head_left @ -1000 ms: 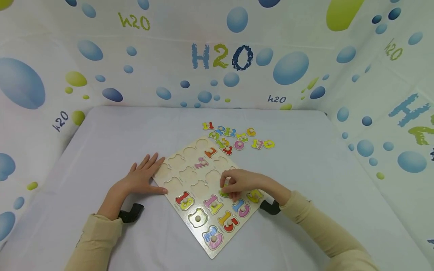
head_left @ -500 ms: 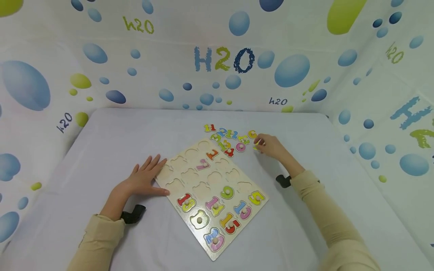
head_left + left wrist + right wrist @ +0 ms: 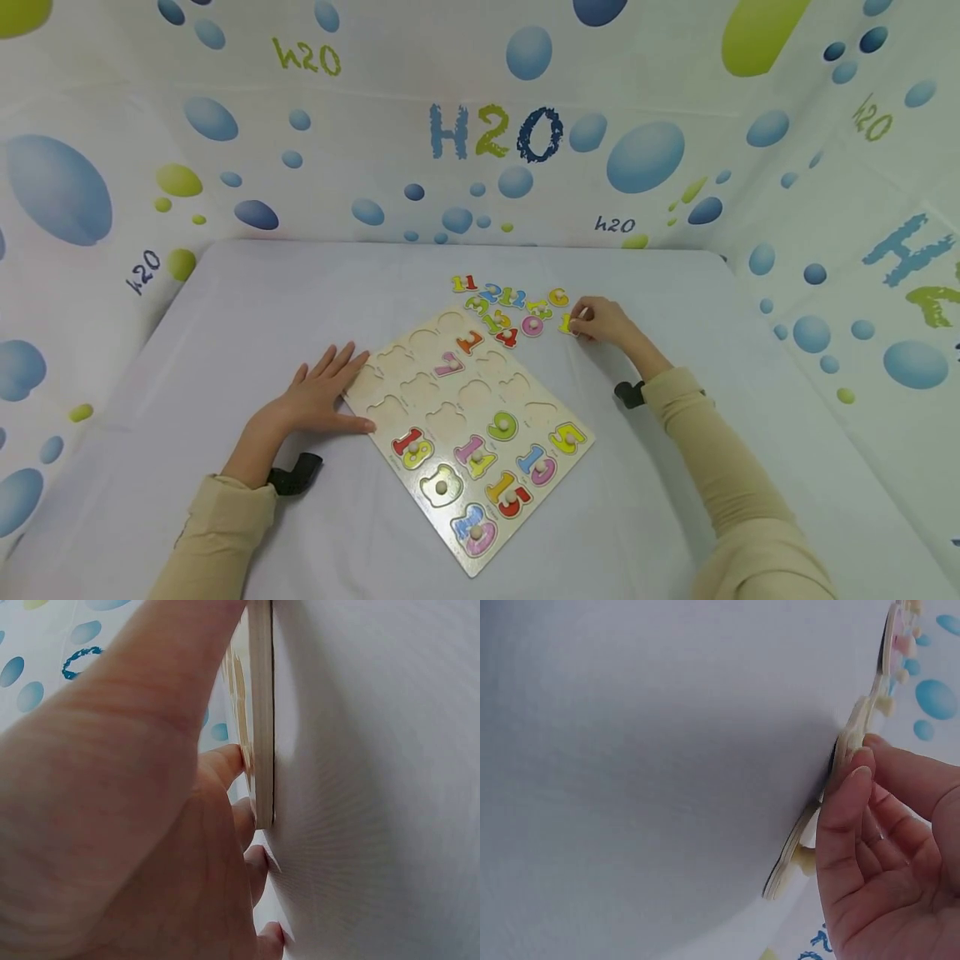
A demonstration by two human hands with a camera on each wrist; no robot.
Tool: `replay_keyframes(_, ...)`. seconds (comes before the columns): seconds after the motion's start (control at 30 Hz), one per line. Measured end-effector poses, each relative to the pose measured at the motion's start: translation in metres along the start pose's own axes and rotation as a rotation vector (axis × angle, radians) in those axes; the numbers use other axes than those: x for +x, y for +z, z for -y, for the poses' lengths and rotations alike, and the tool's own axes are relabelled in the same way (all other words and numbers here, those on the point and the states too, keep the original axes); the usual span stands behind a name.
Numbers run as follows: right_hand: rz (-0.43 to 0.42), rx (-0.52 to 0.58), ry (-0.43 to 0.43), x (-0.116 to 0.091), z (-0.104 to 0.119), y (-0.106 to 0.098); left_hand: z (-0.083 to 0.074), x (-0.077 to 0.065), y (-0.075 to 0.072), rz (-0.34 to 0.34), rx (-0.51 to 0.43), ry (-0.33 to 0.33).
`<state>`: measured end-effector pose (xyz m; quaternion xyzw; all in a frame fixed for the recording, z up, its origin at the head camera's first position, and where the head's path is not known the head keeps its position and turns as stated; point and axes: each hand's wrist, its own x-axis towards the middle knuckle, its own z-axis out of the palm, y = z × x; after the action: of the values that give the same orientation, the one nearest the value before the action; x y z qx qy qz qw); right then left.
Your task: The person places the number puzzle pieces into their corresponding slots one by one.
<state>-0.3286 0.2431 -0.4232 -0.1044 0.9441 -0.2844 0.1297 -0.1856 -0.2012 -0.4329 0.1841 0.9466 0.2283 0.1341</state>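
A wooden number puzzle board (image 3: 480, 560) lies turned like a diamond on the white table. My left hand (image 3: 318, 396) rests with spread fingers at its left corner; the left wrist view shows fingertips (image 3: 234, 759) at the board's edge (image 3: 262, 750). Right of the loose pieces, my right hand (image 3: 606, 321) pinches the knob of the number 17 puzzle piece (image 3: 566, 325), most of which the fingers hide. In the right wrist view, thumb and fingertips meet on that piece (image 3: 845, 746), and another knobbed piece (image 3: 784, 859) lies beside it.
Behind the board lie several loose number pieces, among them a pink 0 (image 3: 532, 326), a red 4 (image 3: 507, 337) and an orange 6 (image 3: 558, 297). Several numbers, such as the yellow 5 (image 3: 567, 438), sit in the board's front half. A printed curtain (image 3: 360, 125) surrounds the table.
My right hand has left the green 9, now uncovered in the board, and gone back and right to the number 17 piece. My left hand stays at the board's corner.
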Motion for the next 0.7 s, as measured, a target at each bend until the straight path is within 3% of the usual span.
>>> replay_keyframes(0.37, 0.057, 0.108, 0.078, -0.005, 0.008, 0.010, 0.001, 0.001, -0.001, -0.007, -0.020, 0.014)
replay_keyframes(0.5, 0.076, 0.164, 0.037, -0.010, 0.019, 0.017, 0.002, 0.001, -0.001, -0.019, -0.021, 0.028)
replay_keyframes(0.7, 0.120, 0.185, -0.096, -0.019, 0.052, 0.035, 0.001, 0.001, -0.004, 0.002, -0.014, 0.015)
